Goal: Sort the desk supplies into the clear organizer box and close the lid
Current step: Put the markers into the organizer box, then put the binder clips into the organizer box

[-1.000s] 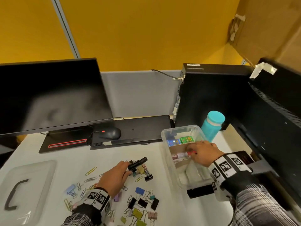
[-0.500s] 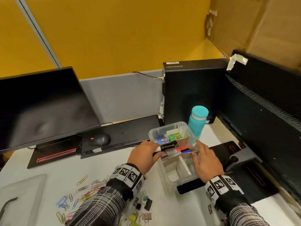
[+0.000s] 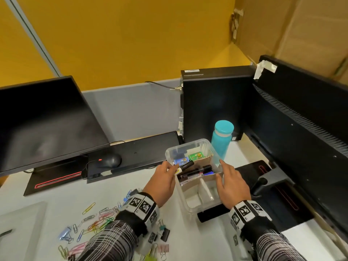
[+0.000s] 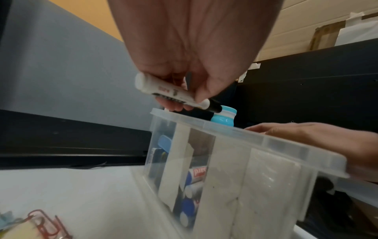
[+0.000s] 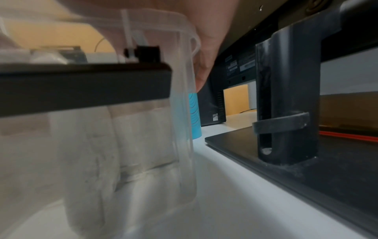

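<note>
Left hand [image 3: 163,182] pinches a black-capped marker [image 4: 173,93] over the organizer box's [image 3: 190,201] left rim; lay it level beside the stored markers [image 3: 195,173]. Right hand [image 3: 232,187], fingers straight, steadies the right rim.

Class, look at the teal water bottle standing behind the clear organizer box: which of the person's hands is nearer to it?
Right. The right hand rests on the organizer box's right rim, fingertips just below the teal water bottle. The left hand, holding a marker, is at the box's left side.

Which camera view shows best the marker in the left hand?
The left wrist view: the marker is close, pinched by the left hand. The head view shows it small; the right wrist view shows none.
</note>
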The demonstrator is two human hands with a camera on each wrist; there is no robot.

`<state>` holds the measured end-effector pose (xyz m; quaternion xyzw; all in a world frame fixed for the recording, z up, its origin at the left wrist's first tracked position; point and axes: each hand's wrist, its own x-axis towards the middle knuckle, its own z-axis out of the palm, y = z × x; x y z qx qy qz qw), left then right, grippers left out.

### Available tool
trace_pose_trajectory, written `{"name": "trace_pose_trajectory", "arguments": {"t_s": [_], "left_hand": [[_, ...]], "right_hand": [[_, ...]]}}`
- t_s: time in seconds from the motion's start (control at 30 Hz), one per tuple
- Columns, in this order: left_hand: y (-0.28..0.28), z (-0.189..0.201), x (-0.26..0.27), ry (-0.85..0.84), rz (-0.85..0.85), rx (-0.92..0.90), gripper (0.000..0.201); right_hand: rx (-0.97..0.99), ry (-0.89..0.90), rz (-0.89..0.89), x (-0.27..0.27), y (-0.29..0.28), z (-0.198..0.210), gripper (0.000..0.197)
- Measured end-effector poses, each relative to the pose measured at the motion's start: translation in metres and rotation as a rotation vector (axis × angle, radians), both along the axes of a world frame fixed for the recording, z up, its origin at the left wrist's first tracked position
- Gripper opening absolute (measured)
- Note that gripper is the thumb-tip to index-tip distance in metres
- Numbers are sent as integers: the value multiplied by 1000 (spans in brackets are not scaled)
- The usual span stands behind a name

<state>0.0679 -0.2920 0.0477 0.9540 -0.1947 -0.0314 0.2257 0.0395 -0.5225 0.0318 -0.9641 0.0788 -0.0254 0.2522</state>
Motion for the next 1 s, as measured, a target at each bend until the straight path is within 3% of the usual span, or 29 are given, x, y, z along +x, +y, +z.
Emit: {"name": "trace_pose_trajectory", "arguments": {"t_s": [0.17,0.3,0.53,0.7,0.8,1.0], "left_hand": [[-15,7,7,-33,-71,3,41],[-50,16,20,-64,-141,106,40],[-67,-2,31,92,-165,148,42],[-32,6,6,-53,-164,-74,42],[9,-1,-19,-105,-42,-159,40],[102,-46,-56,5,117,41,33]], "right_hand": [[-12,2,-6,1,0,-2,50],[-18,20,-3,1,0,-2,52],[-34,17,-5,0,1,-1,51],[-9,21,0,-1,0,-2,50],[5,24,-4,-1,0,-1,49],[-50,51,-1,-1,1,1,51]]}}
